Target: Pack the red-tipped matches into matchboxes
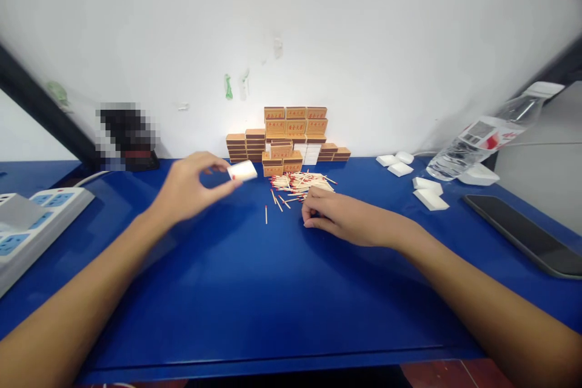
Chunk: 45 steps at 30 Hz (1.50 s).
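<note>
Between the thumb and fingers of my left hand [193,188] is a small white matchbox tray [242,171], raised over the table, with a red spot near my thumb. A loose pile of red-tipped matches [304,183] lies at the middle back. My right hand [330,213] rests at the near right edge of that pile, fingers curled together; whether anything is in them is hidden. One single match [266,214] lies apart, left of my right hand. Behind the pile, orange-brown matchboxes [296,127] stand stacked against the wall, with more stacks to either side.
On the right are white block-like pieces [430,199], a tilted plastic bottle [486,136] and a dark phone [522,233]. A power strip [45,218] lies at the left. A dark, partly pixelated object [130,136] stands at the back left of the blue table [254,309].
</note>
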Tool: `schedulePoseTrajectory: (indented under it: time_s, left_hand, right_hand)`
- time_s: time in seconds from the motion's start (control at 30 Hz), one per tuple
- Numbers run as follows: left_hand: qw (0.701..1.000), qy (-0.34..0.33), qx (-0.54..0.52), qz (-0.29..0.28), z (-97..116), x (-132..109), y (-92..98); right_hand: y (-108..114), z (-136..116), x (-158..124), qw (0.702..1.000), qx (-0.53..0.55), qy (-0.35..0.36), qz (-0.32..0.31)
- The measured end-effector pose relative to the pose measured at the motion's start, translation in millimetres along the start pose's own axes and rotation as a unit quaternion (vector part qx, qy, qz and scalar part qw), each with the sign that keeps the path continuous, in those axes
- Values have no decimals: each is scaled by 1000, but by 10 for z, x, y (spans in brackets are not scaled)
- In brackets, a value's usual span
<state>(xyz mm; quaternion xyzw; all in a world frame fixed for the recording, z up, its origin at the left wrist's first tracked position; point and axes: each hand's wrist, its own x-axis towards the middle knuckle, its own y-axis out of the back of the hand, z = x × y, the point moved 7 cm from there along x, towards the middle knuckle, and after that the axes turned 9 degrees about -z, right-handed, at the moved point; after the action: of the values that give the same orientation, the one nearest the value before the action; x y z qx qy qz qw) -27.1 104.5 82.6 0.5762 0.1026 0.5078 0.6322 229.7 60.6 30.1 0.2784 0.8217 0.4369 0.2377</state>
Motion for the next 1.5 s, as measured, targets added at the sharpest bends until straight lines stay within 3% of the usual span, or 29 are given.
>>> schedulePoseTrajectory:
  time_s: [0.07,0.13,0.23,0.33,0.43,0.57,0.67,0.73,0.83,0.93,1.07,1.23,1.43,1.5]
  left_hand:
    - [994,100,-22,43,-172,63,320]
    - [990,131,-23,52,-184,153,619]
    - [991,132,-23,28,-29,359,955]
    - [996,83,-25,24,253,629,1097]
    - [996,19,-85,-10,500,887,885]
    - [985,-41,-141,-90,711,996,176]
    - [982,-82,-164,-37,777,825,-272]
    - [984,-110,-139,-5,789,635,-511]
    - [985,-116,-127,-29,734,372,-798]
    - [985,-108,-123,-51,681,175,-861]
    - [986,-93,-119,-68,686,-7,-733]
    - [985,-87,-126,-80,700,-147,-612]
    - [977,-108,-135,-128,673,-200,-708]
    - [974,-125,-129,-135,689,-205,-725]
  right_hand:
    - [46,-18,-6,999,-4,-3,32]
    - [102,-32,-8,997,-4,-2,71]
    - [182,-25,-2,992,-3,2,127]
    - [274,8,-2,984,-19,9,178]
    - [416,95,-42,970,-44,-13,240]
    - [655,317,-205,929,-11,-78,362]
    - [756,482,-326,893,67,-106,432]
    - [765,533,-345,879,140,-86,447]
    - [707,499,-282,871,247,-31,424]
    - [579,363,-160,890,278,-8,362]
    - [346,158,2,932,232,-11,278]
    - [134,7,103,944,218,4,248]
    - [89,-6,102,974,149,13,173]
    - [156,96,58,975,120,-5,188]
